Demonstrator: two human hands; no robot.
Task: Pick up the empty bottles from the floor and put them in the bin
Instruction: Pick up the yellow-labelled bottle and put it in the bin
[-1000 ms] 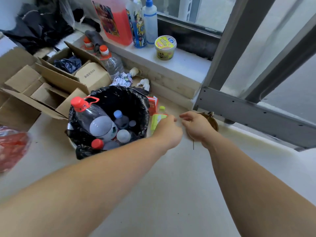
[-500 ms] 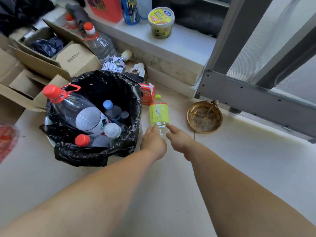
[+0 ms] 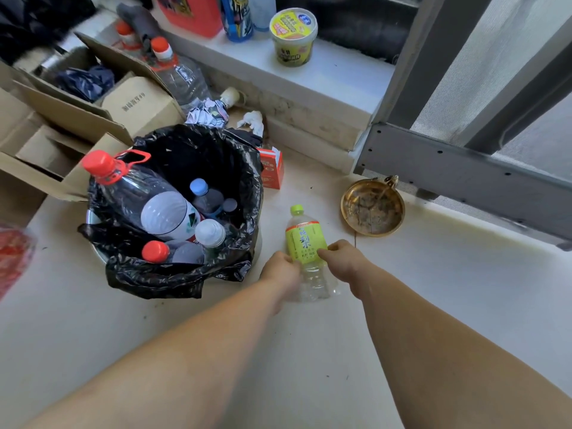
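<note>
A clear empty bottle with a lime-green label and cap [image 3: 305, 239] is held between both hands, just right of the bin. My left hand [image 3: 280, 270] presses its left side and my right hand [image 3: 343, 261] grips its right side at the label's lower edge. The bin [image 3: 247, 193], lined with a black bag, holds several empty bottles, among them a large jug with a red cap [image 3: 136, 193]. Another large clear bottle with a red cap [image 3: 178, 75] stands behind the cardboard boxes.
Open cardboard boxes [image 3: 62, 119] sit left of the bin. A small red carton [image 3: 272, 171] leans at the bin's far right. A brass dish [image 3: 373, 207] lies on the floor by the grey door frame [image 3: 448, 162]. A ledge [image 3: 325, 78] carries a yellow tub and containers.
Both hands drew back toward me and closed on the green-labelled bottle, which now sits nearer me. The view tilted further down.
</note>
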